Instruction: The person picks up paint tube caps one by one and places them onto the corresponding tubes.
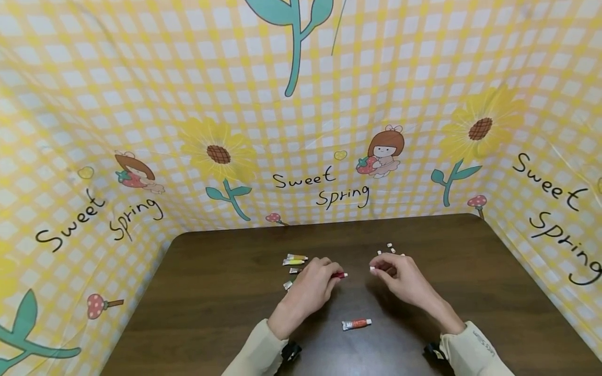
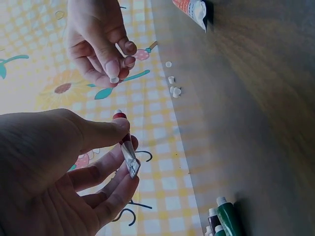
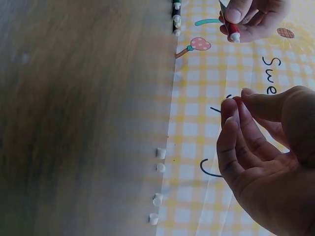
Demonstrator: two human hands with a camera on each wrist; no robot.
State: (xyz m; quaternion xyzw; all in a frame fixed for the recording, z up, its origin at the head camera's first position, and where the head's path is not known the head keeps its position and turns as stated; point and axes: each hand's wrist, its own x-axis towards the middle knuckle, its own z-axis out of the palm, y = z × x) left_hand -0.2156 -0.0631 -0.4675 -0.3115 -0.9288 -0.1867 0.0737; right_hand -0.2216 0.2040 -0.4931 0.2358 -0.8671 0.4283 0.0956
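Observation:
My left hand (image 1: 312, 286) pinches a small red paint tube (image 2: 129, 153) between thumb and fingers, its white tip pointing right. Facing it, my right hand (image 1: 406, 279) holds a tiny white cap (image 2: 114, 80) between thumb and forefinger, a short gap from the tube's tip. In the right wrist view the cap is mostly hidden by the fingertips. An orange-red paint tube (image 1: 357, 324) lies on the table between the forearms. Several more tubes, among them a yellow one (image 1: 293, 262) and a green one (image 2: 229, 216), lie beside and partly behind my left hand.
Several loose white caps (image 3: 161, 153) lie on the dark wooden table (image 1: 211, 313) just beyond my right hand. A yellow checked cloth (image 1: 301, 136) rises along the table's back and both sides.

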